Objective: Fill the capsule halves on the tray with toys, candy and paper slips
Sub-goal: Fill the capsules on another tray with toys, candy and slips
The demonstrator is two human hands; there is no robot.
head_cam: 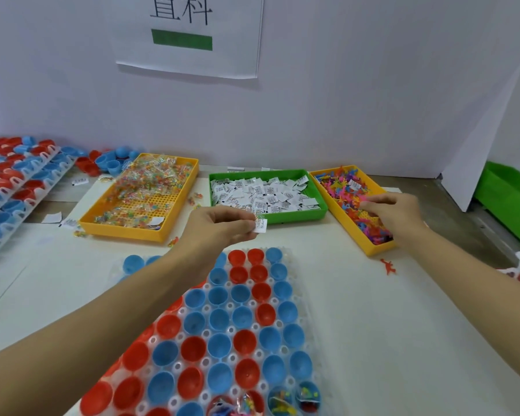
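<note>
A paper slip is pinched by the left hand; toys are fingered by the right hand; slips may be dropped between capsule halves.

left forearm hiding part of the capsule tray, wall sign cut off above

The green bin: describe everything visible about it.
The green bin is a shallow rectangular tray, plastic by its look, sitting flat on the table between two yellow trays. It holds a loose heap of small white printed paper slips. The left hand hovers at its near edge, pinching one slip.
</note>
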